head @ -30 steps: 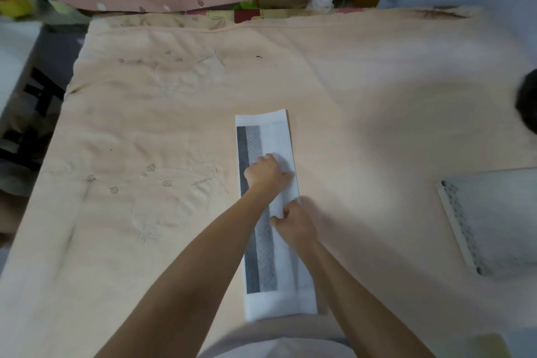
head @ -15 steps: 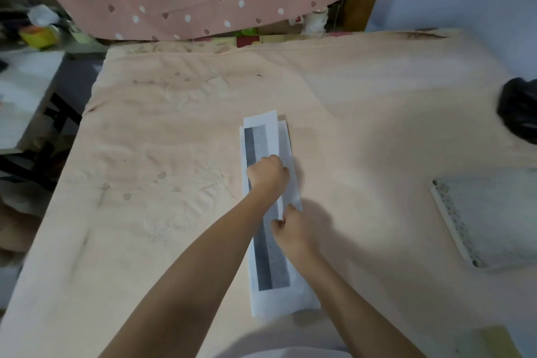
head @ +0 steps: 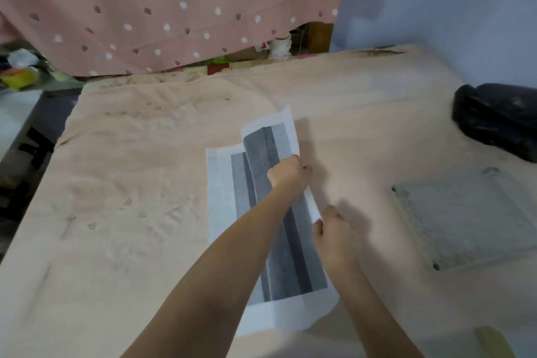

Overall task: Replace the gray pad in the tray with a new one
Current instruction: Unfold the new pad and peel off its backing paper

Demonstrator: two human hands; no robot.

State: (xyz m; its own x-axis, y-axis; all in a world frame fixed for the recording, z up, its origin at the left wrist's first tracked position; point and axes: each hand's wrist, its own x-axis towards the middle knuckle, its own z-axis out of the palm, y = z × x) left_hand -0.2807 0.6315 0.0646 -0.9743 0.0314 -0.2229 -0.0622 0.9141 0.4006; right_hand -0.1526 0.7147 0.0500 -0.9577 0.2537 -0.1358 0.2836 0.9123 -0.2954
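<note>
Left hand (head: 286, 173) grips the raised right flap of the gray pad (head: 279, 244); right hand (head: 329, 225) pinches that flap's edge nearer the body. Pad lies half unfolded, centre of peach cloth (head: 130, 212). Gray tray (head: 470, 218) sits well right, black bag (head: 497, 119) beyond it.

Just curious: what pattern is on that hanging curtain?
Pink curtain with white and brownish leaf-shaped spots, seen in the head view.
</note>
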